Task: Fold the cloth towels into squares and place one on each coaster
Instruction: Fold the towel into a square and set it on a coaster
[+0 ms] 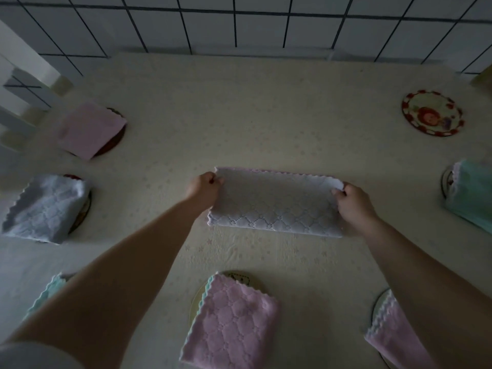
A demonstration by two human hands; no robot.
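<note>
Head view showed a pale grey towel [275,202] lying as a long folded strip on the cream tablecloth [253,123], stretched between both hands. Fingers of the left hand [203,190] were curled and pinched the strip's far left corner; those of the right hand [352,202] were curled and pinched its far right corner. Beyond the right fingers and further right sat a bare red-rimmed coaster [432,113]. Just right of that hand, at the frame edge, a green towel [472,193] covered another coaster. Left of the left fingers a blue-grey towel [45,206] and, farther off, a pink towel [90,129] each lay on a coaster. Nearer than the fingers, a folded pink square [231,323] rested on a pale coaster [195,302].
</note>
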